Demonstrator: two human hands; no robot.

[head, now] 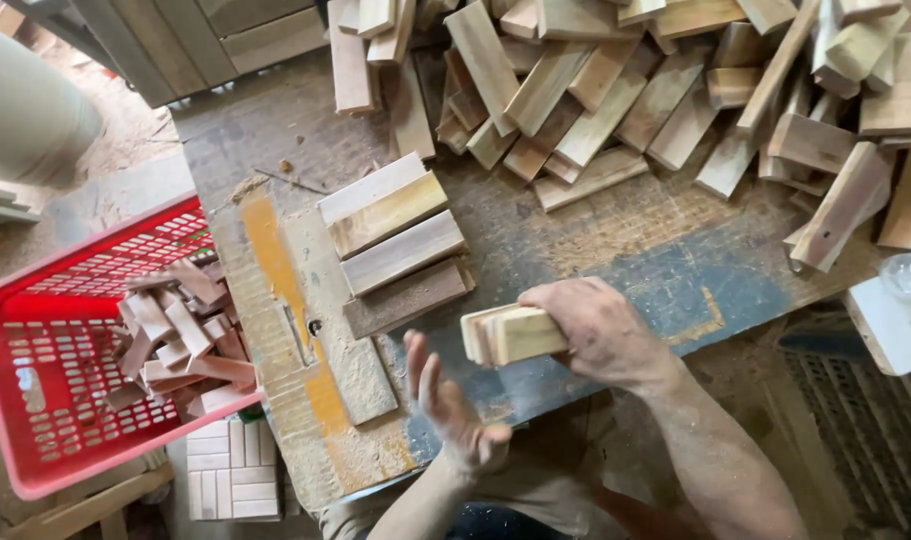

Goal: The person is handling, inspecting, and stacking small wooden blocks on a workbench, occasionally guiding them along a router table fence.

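My right hand (603, 330) grips a small stack of short wooden slats (505, 335) by one end, held just above the worn workbench (595, 250). My left hand (445, 400) is open beside it, fingers spread and pointing up, a little below and left of the stack, touching nothing that I can see. In front of both hands, several wooden slats (395, 245) lie side by side in a neat row on the bench.
A large loose heap of wooden blocks (655, 90) fills the far side of the bench. A red plastic basket (45, 400) with wood offcuts stands at the left. Pale tiled boards (230, 470) lie below it. A white surface with a clear cup (907, 275) is at right.
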